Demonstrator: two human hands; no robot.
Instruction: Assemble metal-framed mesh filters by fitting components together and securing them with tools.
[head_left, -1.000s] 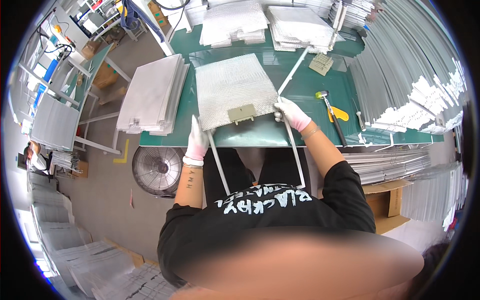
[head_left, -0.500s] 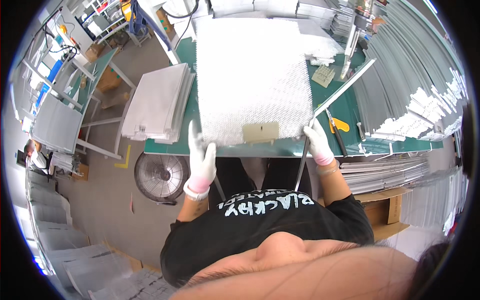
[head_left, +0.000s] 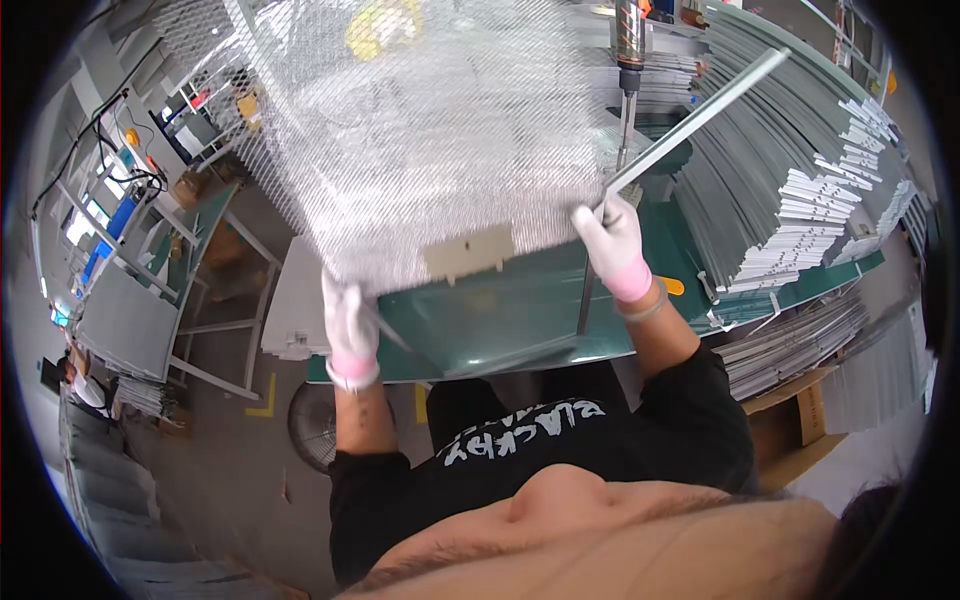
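A large silvery mesh sheet (head_left: 450, 120) is raised and tilted over the green table, see-through enough to show shapes behind it. A small beige rectangular plate (head_left: 468, 252) sits at its near edge. My white-gloved left hand (head_left: 348, 320) is closed at the sheet's near left corner. At the near right corner, my gloved right hand (head_left: 612, 240) is closed on the sheet's edge, where a long metal strip (head_left: 700, 120) meets it. A thin dark strip (head_left: 586, 300) runs down below that hand. Exactly how the strips join the sheet is hidden by my fingers.
A power screwdriver (head_left: 628, 75) hangs beyond the sheet. Long metal profiles (head_left: 780, 170) are stacked at the right of the green table (head_left: 650, 215). White panels (head_left: 290, 300) lie at the left. A floor fan (head_left: 312, 425) stands below, and an open cardboard box (head_left: 800, 425) at lower right.
The mesh sheet has risen and tilted, its near edge shifting left, with both hands on it. The green table top now shows below it. My left hand has moved left.
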